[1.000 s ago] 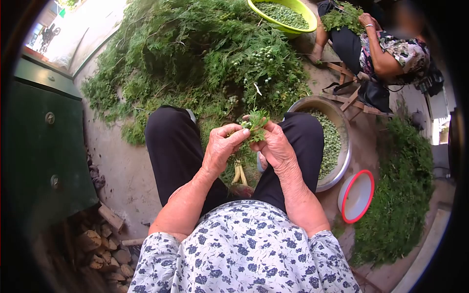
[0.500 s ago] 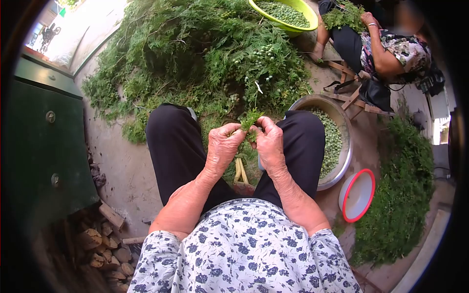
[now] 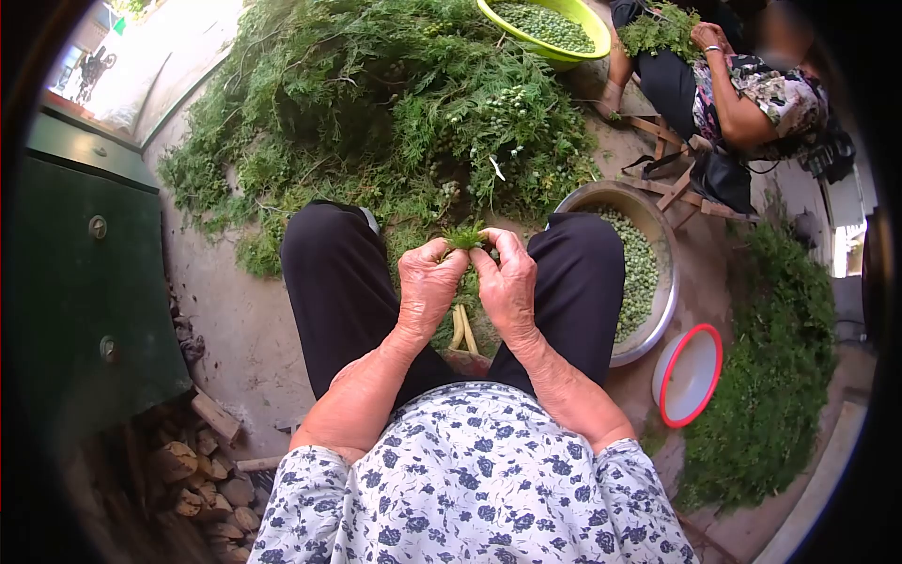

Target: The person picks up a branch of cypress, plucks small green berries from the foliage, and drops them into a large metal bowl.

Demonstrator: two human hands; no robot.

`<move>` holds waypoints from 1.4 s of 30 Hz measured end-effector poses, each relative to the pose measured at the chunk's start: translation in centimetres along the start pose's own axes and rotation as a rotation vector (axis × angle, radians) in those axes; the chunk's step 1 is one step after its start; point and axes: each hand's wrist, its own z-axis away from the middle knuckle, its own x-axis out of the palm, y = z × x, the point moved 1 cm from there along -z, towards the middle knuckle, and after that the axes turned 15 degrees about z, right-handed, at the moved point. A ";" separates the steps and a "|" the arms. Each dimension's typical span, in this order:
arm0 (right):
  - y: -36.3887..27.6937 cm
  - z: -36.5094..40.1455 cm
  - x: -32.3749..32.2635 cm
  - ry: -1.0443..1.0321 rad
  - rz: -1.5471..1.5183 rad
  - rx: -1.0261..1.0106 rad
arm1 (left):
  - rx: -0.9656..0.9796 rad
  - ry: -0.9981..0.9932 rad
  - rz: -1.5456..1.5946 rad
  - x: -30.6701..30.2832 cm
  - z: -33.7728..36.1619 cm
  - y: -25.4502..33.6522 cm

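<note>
Between my knees, a small green conifer sprig (image 3: 463, 237) is pinched in my fingers. My left hand (image 3: 430, 282) has its thumb and fingers closed on the sprig's left side. My right hand (image 3: 505, 280) is closed at the sprig's right side, its thumb and forefinger pressed together there; what exactly sits in that pinch is partly hidden. Beyond my hands lies a large heap of cut conifer branches (image 3: 366, 113) with pale green cones among them. Beside my right knee stands a metal basin (image 3: 669, 282) filled with small green cones (image 3: 635, 273).
A yellow-green basin (image 3: 601, 38) of cones stands at the back. At upper right, a seated person (image 3: 752, 113) holds greenery. A red-rimmed white bowl (image 3: 691, 376) leans near more cut branches (image 3: 766, 376). A dark green cabinet (image 3: 94, 273) and split firewood (image 3: 207, 479) are at left.
Both hands have shifted slightly with the sprig, which now sits lower and a little further left. My right hand has turned, its thumb nearer the left hand.
</note>
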 end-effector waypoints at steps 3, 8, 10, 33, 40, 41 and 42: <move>-0.2 0.2 -0.1 -0.025 -0.010 0.062 | 0.052 0.023 -0.048 0.0 0.0 0.0; 0.2 0.3 -0.2 -0.330 -0.499 0.648 | -0.014 0.028 0.006 0.1 -0.1 -0.6; -0.1 0.7 -0.2 -0.335 -0.458 0.633 | 0.029 0.014 0.001 -0.1 -0.1 -1.1; 1.2 -1.3 -1.0 -0.469 -0.798 0.508 | 0.511 -0.081 -0.539 -0.2 -0.3 0.1; 1.4 -1.1 -1.2 -0.573 -0.976 0.721 | 0.425 -0.177 -0.352 0.4 0.1 0.6; 1.6 -1.1 -1.3 -0.572 -0.977 0.721 | 0.424 -0.178 -0.352 0.3 0.1 0.6; 1.8 -1.0 -1.3 -0.567 -1.159 0.800 | 0.409 -0.188 -0.357 0.2 0.1 0.6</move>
